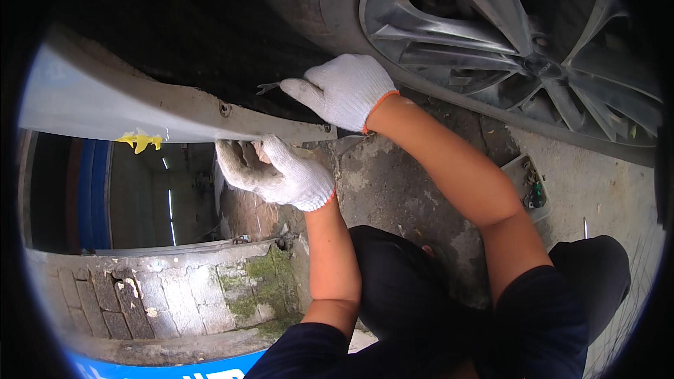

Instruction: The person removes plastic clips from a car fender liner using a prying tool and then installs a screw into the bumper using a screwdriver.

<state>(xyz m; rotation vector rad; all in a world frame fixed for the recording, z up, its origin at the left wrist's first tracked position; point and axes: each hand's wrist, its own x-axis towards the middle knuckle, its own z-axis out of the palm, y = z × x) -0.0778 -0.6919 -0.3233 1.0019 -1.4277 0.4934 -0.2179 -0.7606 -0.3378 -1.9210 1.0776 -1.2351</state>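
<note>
My right hand (349, 91), in a white knit glove with an orange cuff, is closed round a small metal tool with a forked tip (267, 88). Only the tip sticks out past the gloved thumb and fingers, in front of the dark wheel-arch liner (210, 49). Lower and to the left, my left hand (284, 175), in a soiled glove of the same sort, has its fingers curled at the edge of the pale car bumper (119, 102); the fingertips are partly hidden. A bolt (225, 108) sits in the bumper flange above it.
At the upper right stands the car wheel (540, 63) with its grey spoked rim. A clear plastic box (528, 182) of small parts lies on the concrete floor by my right elbow. Yellow tape (140, 141) clings to the bumper. A low brick wall (175, 295) is at lower left.
</note>
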